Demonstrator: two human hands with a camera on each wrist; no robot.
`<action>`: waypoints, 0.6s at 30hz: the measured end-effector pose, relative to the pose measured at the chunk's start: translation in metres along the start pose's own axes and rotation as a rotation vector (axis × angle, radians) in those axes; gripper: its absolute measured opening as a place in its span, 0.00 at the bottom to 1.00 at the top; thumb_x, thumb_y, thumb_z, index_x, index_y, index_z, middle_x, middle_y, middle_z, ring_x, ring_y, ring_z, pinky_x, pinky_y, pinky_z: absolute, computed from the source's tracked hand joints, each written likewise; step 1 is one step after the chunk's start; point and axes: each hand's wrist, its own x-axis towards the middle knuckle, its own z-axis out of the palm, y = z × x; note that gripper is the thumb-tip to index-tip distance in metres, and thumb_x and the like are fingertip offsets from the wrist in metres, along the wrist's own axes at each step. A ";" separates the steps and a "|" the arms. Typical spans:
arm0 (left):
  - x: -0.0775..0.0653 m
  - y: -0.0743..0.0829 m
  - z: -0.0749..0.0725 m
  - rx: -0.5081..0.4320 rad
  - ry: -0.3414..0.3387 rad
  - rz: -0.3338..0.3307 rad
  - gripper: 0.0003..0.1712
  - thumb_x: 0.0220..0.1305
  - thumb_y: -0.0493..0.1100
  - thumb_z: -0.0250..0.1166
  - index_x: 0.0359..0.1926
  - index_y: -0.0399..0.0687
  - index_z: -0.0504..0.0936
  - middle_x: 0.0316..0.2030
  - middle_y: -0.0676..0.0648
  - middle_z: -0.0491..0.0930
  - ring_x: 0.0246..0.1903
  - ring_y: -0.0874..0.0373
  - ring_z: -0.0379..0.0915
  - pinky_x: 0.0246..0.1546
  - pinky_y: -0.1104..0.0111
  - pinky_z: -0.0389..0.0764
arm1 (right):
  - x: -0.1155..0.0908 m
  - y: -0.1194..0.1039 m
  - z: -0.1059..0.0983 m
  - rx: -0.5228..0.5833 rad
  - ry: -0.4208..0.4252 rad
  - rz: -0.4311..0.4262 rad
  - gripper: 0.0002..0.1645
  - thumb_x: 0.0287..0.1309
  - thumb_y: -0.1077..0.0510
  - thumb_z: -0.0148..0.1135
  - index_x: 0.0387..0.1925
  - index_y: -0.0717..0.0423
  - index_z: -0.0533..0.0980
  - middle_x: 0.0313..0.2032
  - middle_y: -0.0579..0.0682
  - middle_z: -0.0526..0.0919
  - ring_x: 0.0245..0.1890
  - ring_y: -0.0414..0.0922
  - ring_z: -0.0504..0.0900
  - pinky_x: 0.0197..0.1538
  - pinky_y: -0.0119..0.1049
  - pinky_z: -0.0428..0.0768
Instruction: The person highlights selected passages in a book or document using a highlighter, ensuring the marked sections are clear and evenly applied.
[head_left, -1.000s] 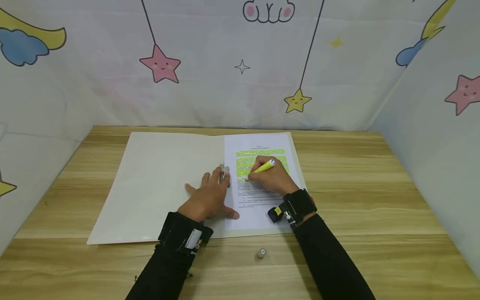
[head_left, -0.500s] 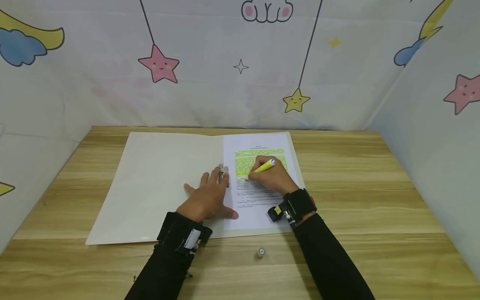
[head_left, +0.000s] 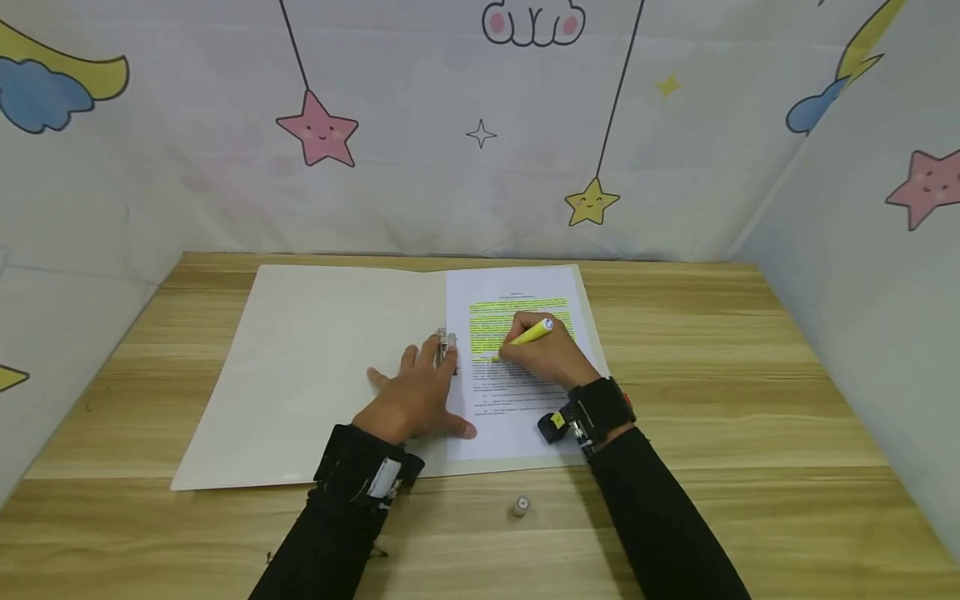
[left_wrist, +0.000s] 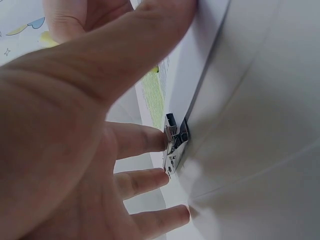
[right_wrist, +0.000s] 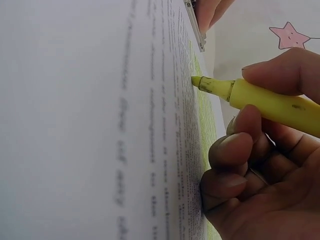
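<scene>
My right hand [head_left: 547,350] pinches a yellow highlighter [right_wrist: 275,104] between thumb and fingers, its chisel tip at the printed sheet [head_left: 517,442]. Several upper lines of the text carry yellow marking; the lower lines are plain. The sheet lies on the right side of an opened white folder [head_left: 300,367]. With fingers spread, my left hand [head_left: 412,396] rests over the fold. Its fingertips touch the metal clip [left_wrist: 175,142] at the folder's spine, and the thumb lies on the sheet's left edge.
A small grey cap [head_left: 521,506] stands on the wooden table [head_left: 712,375] in front of the folder. A white curtain [head_left: 420,192] printed with stars and clouds encloses the back and sides. Black straps with cameras sit on both wrists.
The right hand and highlighter have shifted very slightly to the right along a text line. My left hand keeps its place on the folder.
</scene>
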 end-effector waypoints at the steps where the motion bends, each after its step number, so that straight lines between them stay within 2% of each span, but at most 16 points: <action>1: 0.000 0.000 0.000 -0.001 -0.001 0.001 0.68 0.39 0.65 0.80 0.77 0.47 0.56 0.77 0.39 0.46 0.71 0.35 0.51 0.55 0.19 0.53 | 0.000 0.000 0.000 -0.002 0.000 0.001 0.09 0.47 0.63 0.69 0.21 0.54 0.75 0.28 0.50 0.81 0.26 0.44 0.77 0.25 0.32 0.70; 18: 0.000 -0.001 0.001 -0.011 0.000 0.000 0.68 0.39 0.65 0.80 0.76 0.47 0.56 0.77 0.39 0.46 0.72 0.34 0.49 0.55 0.18 0.52 | -0.001 0.001 -0.001 0.012 0.008 0.008 0.10 0.47 0.65 0.68 0.20 0.54 0.74 0.27 0.49 0.80 0.25 0.44 0.76 0.25 0.32 0.68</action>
